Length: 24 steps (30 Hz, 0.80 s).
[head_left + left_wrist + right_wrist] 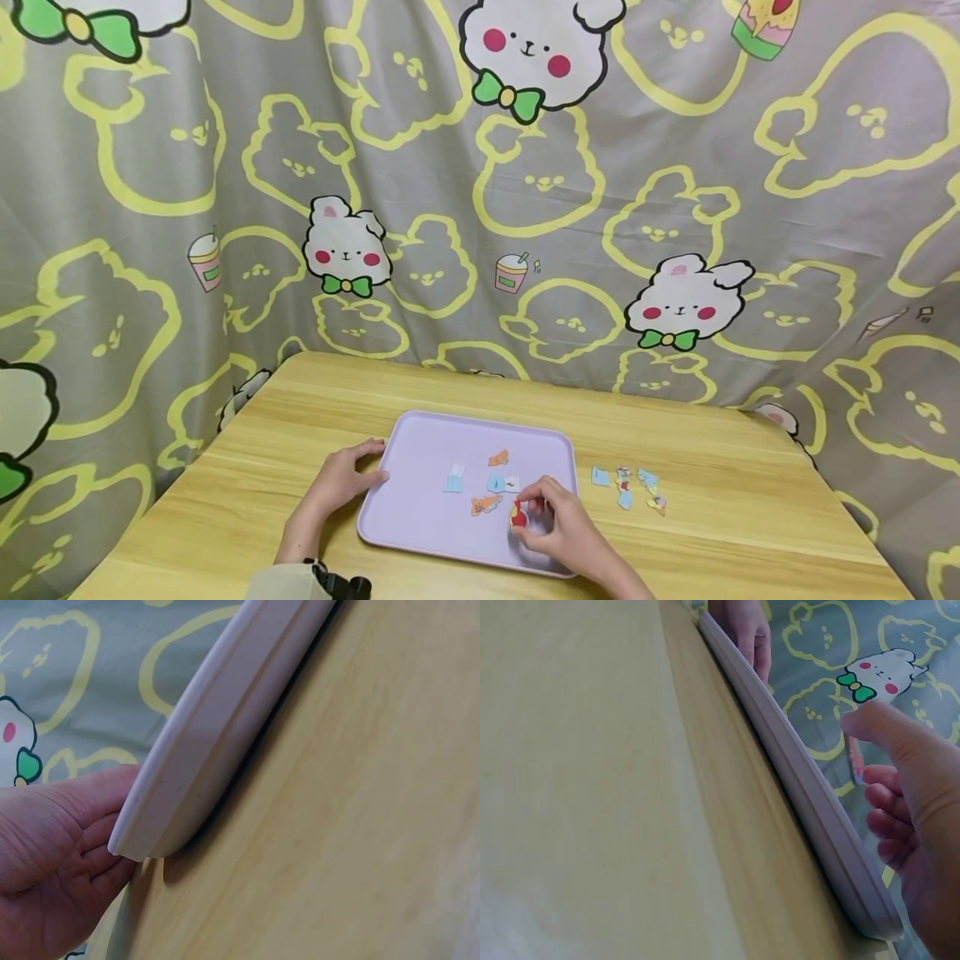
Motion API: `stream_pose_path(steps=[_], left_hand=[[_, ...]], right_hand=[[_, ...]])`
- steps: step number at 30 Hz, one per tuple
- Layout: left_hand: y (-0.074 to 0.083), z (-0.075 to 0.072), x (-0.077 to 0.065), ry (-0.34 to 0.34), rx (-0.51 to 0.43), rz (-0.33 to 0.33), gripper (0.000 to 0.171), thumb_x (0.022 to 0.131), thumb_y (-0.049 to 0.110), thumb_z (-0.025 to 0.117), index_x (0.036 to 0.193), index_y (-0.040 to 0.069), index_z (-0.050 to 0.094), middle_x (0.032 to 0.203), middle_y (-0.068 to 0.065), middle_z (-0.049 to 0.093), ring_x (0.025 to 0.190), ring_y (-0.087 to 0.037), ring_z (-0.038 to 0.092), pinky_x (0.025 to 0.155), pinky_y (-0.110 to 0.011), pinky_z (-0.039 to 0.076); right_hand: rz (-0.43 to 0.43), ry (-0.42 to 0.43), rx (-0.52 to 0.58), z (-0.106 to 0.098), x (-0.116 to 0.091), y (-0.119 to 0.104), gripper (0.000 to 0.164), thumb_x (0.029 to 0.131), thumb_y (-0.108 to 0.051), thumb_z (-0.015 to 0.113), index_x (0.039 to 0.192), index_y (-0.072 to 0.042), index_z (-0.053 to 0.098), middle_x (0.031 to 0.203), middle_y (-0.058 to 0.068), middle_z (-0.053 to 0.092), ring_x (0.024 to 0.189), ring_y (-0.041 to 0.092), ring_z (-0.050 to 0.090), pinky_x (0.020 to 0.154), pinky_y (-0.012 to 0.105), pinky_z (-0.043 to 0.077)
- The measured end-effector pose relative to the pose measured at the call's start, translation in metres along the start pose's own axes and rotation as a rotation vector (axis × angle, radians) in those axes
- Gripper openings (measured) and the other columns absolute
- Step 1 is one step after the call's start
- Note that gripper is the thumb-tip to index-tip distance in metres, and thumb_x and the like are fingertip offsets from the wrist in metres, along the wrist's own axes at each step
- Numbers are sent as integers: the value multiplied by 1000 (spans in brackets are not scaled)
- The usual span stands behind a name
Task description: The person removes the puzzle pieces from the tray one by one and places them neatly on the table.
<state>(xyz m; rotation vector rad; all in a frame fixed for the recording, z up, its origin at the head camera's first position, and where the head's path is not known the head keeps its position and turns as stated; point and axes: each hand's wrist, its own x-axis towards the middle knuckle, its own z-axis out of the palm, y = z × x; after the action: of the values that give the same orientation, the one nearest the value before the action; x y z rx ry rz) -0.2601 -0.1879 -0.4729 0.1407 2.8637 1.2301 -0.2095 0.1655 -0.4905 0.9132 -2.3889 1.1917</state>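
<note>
My right hand (558,525) pinches a small red and yellow puzzle piece (517,514) between thumb and fingertips, over the right front part of the lilac tray (427,529). In the right wrist view the piece (856,759) shows edge-on, thin and upright, above the tray's rim. At the tray's left side rests my left hand (341,479), its thumb at the rim and its fingers relaxed. The left wrist view has that hand (52,862) against the tray's rim (195,742). Orange pieces (486,505), a blue piece (453,483) and a white piece (512,484) lie on the tray.
Right of the tray, several loose pieces (624,498) lie on the wooden table (712,533), blue and multicoloured. A grey curtain (555,200) with rabbit prints hangs behind the table and at its sides. A dark wrist device (345,583) sits by the left sleeve.
</note>
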Motion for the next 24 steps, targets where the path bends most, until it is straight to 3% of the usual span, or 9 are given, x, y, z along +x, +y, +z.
stream_pose_path(steps=[4, 12, 24], left_hand=[[1, 0, 1, -2, -3, -1, 45, 86, 14, 74, 128, 2, 63, 143, -25, 52, 137, -47, 42, 112, -61, 36], [0, 0, 1, -1, 0, 2, 44, 86, 14, 74, 127, 3, 64, 143, -25, 52, 136, -47, 43, 112, -61, 36], [-1, -1, 1, 3, 3, 18, 44, 85, 15, 75, 126, 3, 64, 142, -24, 53, 136, -48, 43, 112, -61, 35]], right_hand=[[6, 63, 8, 2, 1, 2, 37, 66, -2, 84, 96, -9, 64, 76, 4, 56, 66, 18, 49, 54, 16, 42], [7, 65, -6, -5, -1, 2, 36, 69, -10, 85, 98, -18, 64, 80, -4, 57, 69, 11, 50, 57, 16, 44], [28, 69, -55, -21, -7, 12, 36, 70, -9, 84, 99, -19, 66, 82, -8, 57, 71, 7, 49, 56, 17, 44]])
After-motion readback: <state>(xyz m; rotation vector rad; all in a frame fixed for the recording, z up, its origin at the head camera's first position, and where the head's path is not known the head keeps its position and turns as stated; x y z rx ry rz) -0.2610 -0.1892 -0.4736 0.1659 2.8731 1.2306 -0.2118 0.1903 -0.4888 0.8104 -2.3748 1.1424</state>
